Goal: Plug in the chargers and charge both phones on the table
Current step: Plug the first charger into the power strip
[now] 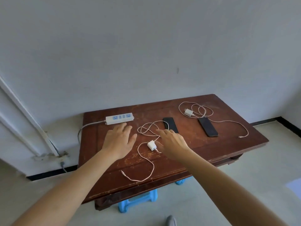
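Note:
A white power strip (pixel 119 118) lies at the far left of the wooden table (pixel 228 144). My left hand (pixel 119 141) hovers just in front of it, fingers spread, holding nothing. A white charger (pixel 151 145) with a pinkish cable (pixel 146 160) lies near the middle, its free plug end near the front edge. My right hand (pixel 172 142) is just right of this charger, fingers apart, partly over the cable loops. Two black phones lie flat: one (pixel 171 124) beyond my right hand, one (pixel 208 126) farther right. A second white charger (pixel 188 112) with its coiled cable (pixel 236 123) sits at the far right.
The strip's grey cord (pixel 91 124) drops off the table's left edge toward the wall. A blue plastic stool (pixel 138 201) stands under the table's front edge. A shoe tip (pixel 171 221) shows at the bottom. White pipes (pixel 24 115) run down the left wall.

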Demonstrator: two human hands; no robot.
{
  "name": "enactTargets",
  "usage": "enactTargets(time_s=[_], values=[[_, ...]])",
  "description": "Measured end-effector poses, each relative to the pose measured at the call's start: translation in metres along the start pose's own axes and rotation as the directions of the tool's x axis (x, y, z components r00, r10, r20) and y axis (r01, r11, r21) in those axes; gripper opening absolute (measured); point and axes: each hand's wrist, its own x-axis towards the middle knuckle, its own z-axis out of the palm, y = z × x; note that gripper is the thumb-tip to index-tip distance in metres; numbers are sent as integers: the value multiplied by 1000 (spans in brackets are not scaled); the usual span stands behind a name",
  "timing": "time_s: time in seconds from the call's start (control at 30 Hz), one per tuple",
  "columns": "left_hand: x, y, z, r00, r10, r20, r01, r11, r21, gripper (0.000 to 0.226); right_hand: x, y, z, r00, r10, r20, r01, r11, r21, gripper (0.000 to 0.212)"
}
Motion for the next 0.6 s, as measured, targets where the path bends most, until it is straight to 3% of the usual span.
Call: enactTargets(time_s=[0.13, 0.3, 0.47, 0.6], values=[[35, -5, 67, 987, -124, 98, 130, 990, -51, 56, 53, 32, 56, 993, -35, 109, 30, 998, 51, 54], [48, 1, 140, 897, -290, 334, 323, 945, -48, 58, 80, 69, 119, 956, -62, 288, 8, 983, 186, 55], [71, 1, 171, 817, -363, 449, 390, 920, 36, 62, 111, 78, 150, 923, -105, 370, 43, 984, 171, 70], [82, -6, 185, 768, -381, 514, 404, 912, 72, 57, 126, 67, 163, 883, -137, 449, 44, 976, 211, 59]])
